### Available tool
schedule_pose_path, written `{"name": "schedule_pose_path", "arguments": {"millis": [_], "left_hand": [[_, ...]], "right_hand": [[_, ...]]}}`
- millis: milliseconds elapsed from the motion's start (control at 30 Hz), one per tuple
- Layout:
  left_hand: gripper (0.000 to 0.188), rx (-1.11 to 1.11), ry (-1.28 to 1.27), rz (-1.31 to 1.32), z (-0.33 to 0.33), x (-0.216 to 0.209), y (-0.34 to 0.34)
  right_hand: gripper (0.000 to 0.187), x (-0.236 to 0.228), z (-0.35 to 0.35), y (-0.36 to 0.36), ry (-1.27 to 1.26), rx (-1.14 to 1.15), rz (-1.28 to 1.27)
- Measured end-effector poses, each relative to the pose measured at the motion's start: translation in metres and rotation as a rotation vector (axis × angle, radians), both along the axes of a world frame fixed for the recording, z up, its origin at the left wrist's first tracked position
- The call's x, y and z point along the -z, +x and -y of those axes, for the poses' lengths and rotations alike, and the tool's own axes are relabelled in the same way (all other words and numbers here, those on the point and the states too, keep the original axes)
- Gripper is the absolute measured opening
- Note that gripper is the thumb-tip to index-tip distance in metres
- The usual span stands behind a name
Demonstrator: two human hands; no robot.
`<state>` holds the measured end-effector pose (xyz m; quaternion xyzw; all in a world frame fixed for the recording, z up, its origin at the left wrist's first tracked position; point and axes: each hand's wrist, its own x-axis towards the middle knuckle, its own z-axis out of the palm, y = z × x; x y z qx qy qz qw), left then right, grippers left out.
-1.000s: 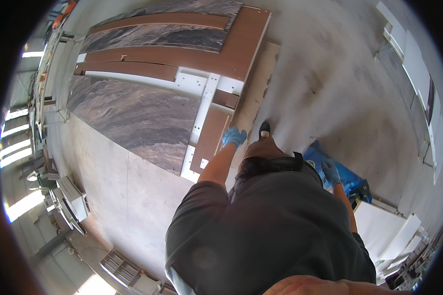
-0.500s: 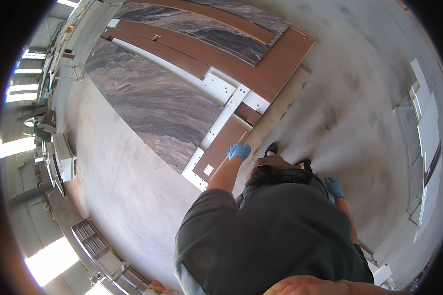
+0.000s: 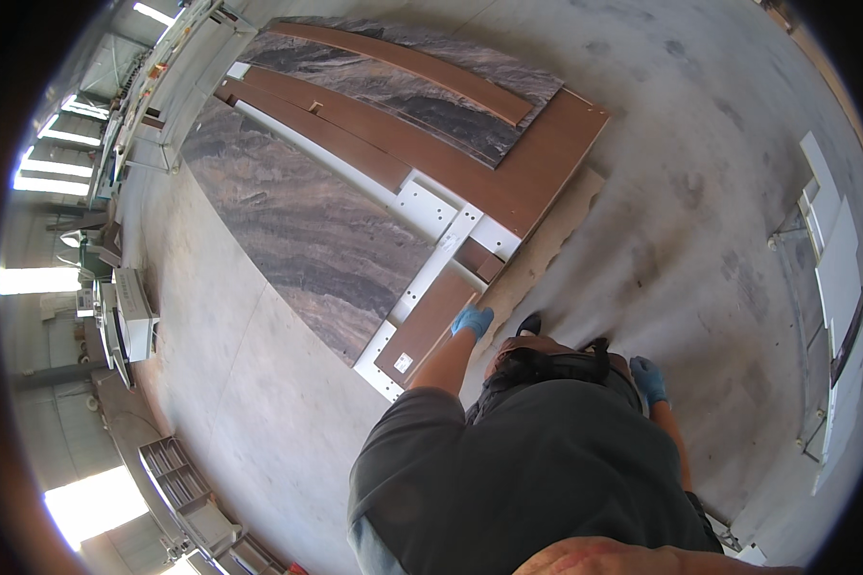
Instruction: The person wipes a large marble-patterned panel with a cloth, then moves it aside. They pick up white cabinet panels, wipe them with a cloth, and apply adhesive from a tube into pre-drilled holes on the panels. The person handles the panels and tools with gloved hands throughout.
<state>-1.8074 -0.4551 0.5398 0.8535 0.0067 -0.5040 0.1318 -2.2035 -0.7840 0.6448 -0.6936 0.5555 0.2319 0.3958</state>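
Observation:
My left hand [image 3: 473, 321], in a blue glove, hangs at the near edge of a brown panel [image 3: 436, 309] that carries a small white label. Its fingers look slightly apart and nothing shows in them; whether it touches the panel I cannot tell. White strips with dark holes [image 3: 441, 247] run beside and across this panel. Left of them lies a large panel with a grey-brown stone pattern [image 3: 307, 230]. My right hand [image 3: 648, 379], also blue-gloved, hangs beside my right hip with loosely bent fingers. I see nothing in it.
Beyond lie a wide brown panel [image 3: 556, 168], a dark stone-patterned panel [image 3: 441, 115] and a long brown strip [image 3: 422, 65]. White panels [image 3: 834, 268] rest on a metal frame at the right. Shelving [image 3: 174, 470] and a white cabinet [image 3: 136, 307] stand at the left.
The view has tilted, so the panels appear lower. Both hands also appear lower; the left keeps about the same place beside the brown panel's edge.

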Motion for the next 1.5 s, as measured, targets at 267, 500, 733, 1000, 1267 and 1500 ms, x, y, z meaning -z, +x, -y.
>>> {"name": "schedule_pose_path", "arguments": {"millis": [267, 500, 733, 1000, 1267, 1500], "left_hand": [[0.072, 0.025, -0.013, -0.031, 0.108, -0.037, -0.017], [0.067, 0.143, -0.016, -0.104, 0.178, -0.043, -0.061], [0.065, 0.153, -0.088, -0.038, 0.244, -0.087, -0.109], [0.056, 0.599, -0.363, -0.020, 0.322, 0.033, -0.047], [0.065, 0.394, -0.278, -0.289, 0.428, 0.024, -0.062], [0.047, 0.254, -0.537, -0.382, 0.529, 0.002, -0.005]], "right_hand": [[0.037, 0.025, 0.063, -0.149, 0.000, 0.182, -0.002], [0.033, 0.023, 0.091, -0.202, 0.029, 0.513, 0.041], [0.042, -0.024, 0.115, -0.220, 0.011, 0.434, 0.036], [0.058, -0.083, 0.221, -0.107, -0.048, 0.172, -0.274], [0.059, -0.158, 0.223, -0.129, -0.066, 0.581, -0.291], [0.057, -0.102, 0.183, -0.123, -0.038, 0.655, -0.351]]}}
